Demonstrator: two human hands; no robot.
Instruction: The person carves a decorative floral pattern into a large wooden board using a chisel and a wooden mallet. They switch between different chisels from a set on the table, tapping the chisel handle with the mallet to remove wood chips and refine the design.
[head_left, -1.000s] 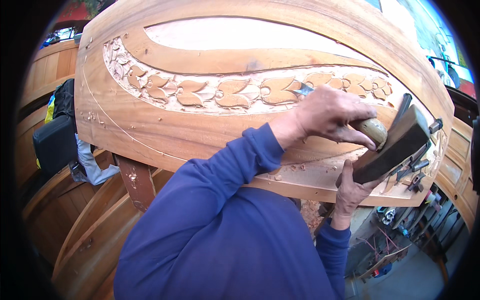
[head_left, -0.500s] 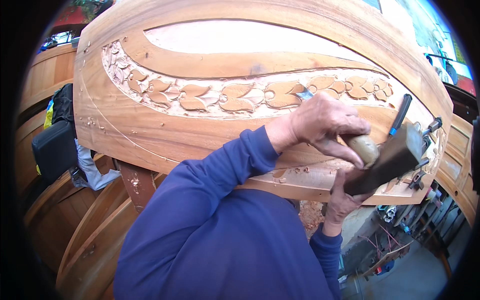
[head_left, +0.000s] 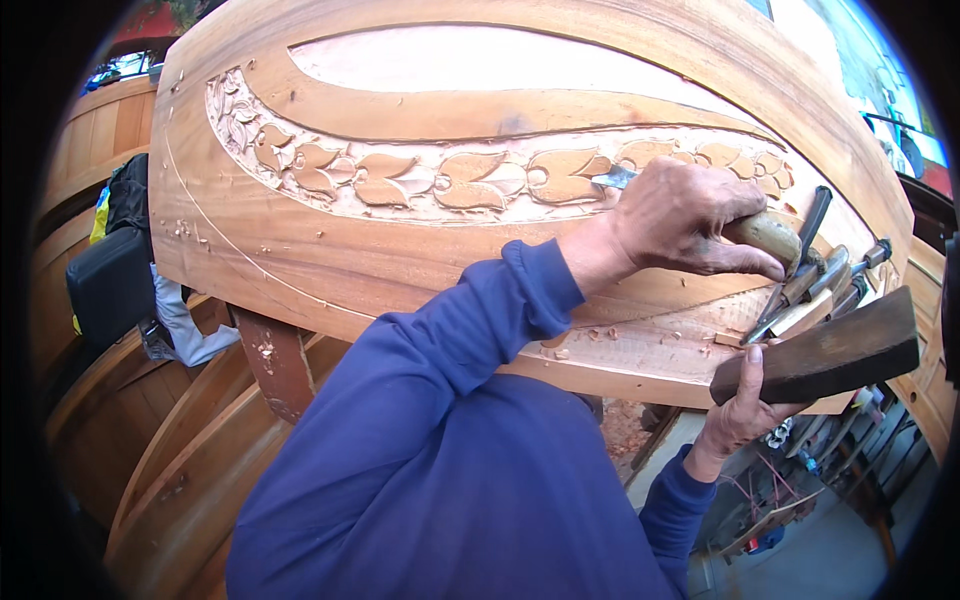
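My left hand is wrapped round a wood chisel, whose thick pale wooden handle points right. Its metal blade meets the carved band beside a tulip-like flower. Lower right, my right hand grips a dark wooden mallet shaped like a long block, apart from the chisel handle. Under both hands lies a large brown wooden panel with a row of raised flowers; the fingers under the mallet are partly hidden.
Several chisels lie bunched on the panel just beyond the mallet, near a dark-handled tool. Wood shavings are scattered over the panel. A black bag sits at the left, and more tools hang below the right edge.
The mallet has moved right and down, away from the chisel handle, uncovering the bunched chisels. My left hand and the chisel have shifted slightly right and up, with the handle now lying lower.
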